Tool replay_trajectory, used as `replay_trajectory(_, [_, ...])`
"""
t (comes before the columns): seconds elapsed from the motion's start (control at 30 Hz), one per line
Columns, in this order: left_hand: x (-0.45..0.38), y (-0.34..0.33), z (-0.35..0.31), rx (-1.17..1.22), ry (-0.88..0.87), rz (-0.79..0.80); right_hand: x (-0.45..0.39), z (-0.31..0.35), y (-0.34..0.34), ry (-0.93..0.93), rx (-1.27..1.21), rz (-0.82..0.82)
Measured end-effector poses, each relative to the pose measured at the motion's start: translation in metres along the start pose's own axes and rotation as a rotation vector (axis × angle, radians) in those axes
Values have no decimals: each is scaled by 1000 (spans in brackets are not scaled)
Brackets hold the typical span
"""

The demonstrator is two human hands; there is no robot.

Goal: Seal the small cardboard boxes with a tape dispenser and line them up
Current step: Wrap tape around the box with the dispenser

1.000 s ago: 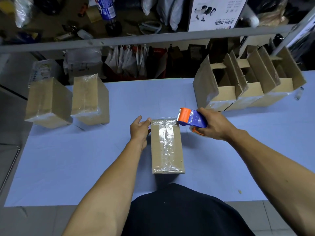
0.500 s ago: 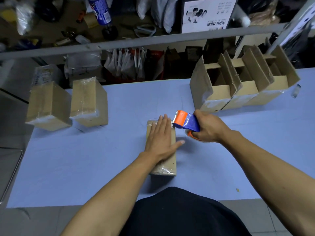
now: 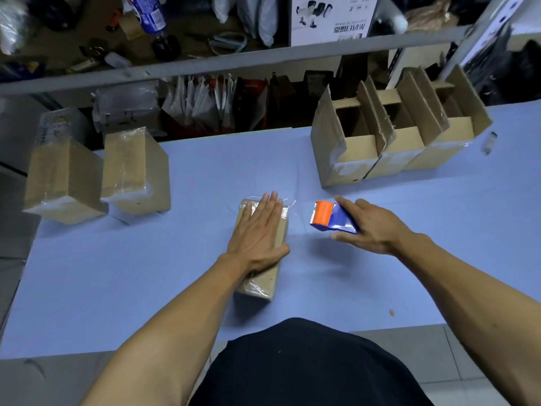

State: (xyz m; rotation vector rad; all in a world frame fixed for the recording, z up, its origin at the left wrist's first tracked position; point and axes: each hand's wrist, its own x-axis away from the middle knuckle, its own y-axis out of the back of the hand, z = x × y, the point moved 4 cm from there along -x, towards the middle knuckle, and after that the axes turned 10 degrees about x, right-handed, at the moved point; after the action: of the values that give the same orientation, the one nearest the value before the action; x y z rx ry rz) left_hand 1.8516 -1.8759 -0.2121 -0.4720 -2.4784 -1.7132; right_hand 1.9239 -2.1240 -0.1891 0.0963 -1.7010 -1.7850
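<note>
done: two sealed boxes [image 3: 96,174] lined up, tabletop [image 3: 205,171] left
current box [image 3: 262,253]: centre, taped; left hand [image 3: 257,230] flat on it
right hand [image 3: 369,227]: grips tape dispenser [image 3: 330,218]
left: three open boxes [image 3: 395,136], far right

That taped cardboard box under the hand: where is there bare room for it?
Bare blue tabletop lies between the two sealed boxes at left and the open cartons at right. The right hand with the tape dispenser crowds the box's right side.
</note>
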Motion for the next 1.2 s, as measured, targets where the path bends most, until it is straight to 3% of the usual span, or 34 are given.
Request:
replay_trajectory(0.13, [0, -2, -1, -4, 4, -2, -11, 39, 9, 19, 246, -55])
replay_trajectory(0.3, [2, 0, -3, 7, 8, -18, -18, 63, 18, -177, 183, -101])
replay_trajectory(0.53, [3, -2, -7, 50, 14, -38, -54, 107, 11, -271, 262, -133])
replay_trajectory(0.7, [6, -3, -2, 93, -8, -47, -66, 110, -22, -425, 5, -31])
replay_trajectory(0.8, [10, 9, 2, 416, 4, -235, -64, 105, -29, -396, -80, -21])
replay_trajectory(0.87, [18, 21, 12, 637, 108, -469, -64, 98, -32, -398, -192, 13])
replay_trajectory(0.93, [23, 28, 28, 757, 296, -591, -62, 96, -36, -392, -270, 20])
replay_trajectory(1.07, [19, 33, 54, 951, 614, -576, -52, 97, -33, -432, -352, -130])
replay_trajectory(1.2, [15, 34, 62, 994, 731, -546, -42, 107, -15, -502, -564, -316])
